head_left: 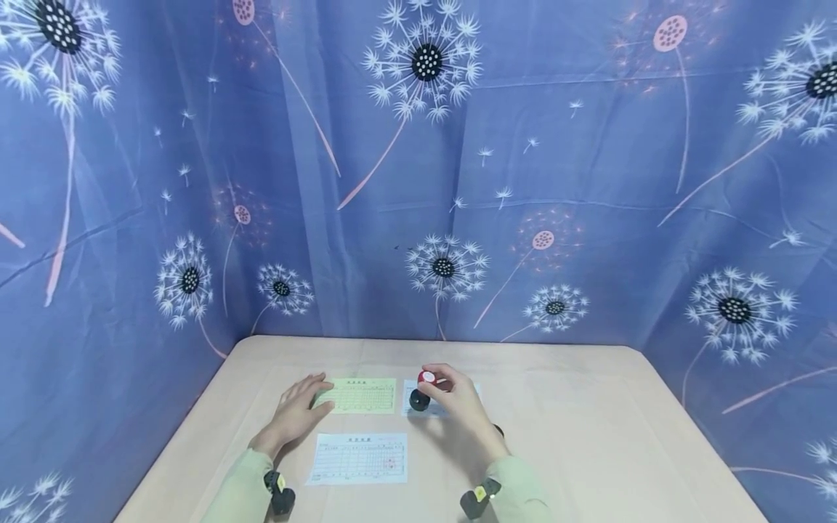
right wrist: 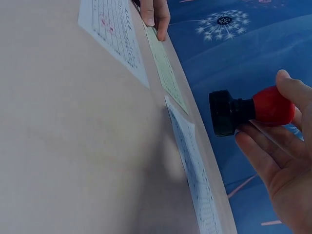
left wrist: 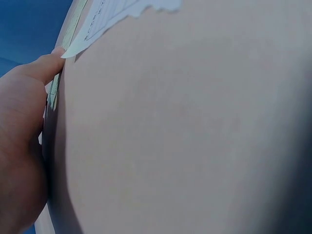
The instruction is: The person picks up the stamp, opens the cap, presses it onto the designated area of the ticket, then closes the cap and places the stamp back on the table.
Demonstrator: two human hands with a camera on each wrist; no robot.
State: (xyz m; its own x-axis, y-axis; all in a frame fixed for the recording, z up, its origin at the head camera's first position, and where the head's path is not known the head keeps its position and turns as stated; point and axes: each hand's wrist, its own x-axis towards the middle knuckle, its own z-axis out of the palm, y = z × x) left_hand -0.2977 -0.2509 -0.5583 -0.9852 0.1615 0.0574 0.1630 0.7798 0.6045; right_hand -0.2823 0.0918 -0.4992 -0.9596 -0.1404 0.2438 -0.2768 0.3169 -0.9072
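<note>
My right hand [head_left: 458,396] holds a stamp above the table while my left hand [head_left: 297,414] pins a green form.

I see my right fingers [right wrist: 265,156] curled round the red-handled stamp [right wrist: 243,111], its black base raised clear of the blue-white form [right wrist: 192,170] that lies toward the table's [head_left: 588,436] far edge, near the middle. My left hand lies flat, fingers straight and pressed on the left end of the green form [head_left: 360,396] just beside it. A white form [head_left: 360,459] lies closer to the near edge, untouched.
</note>
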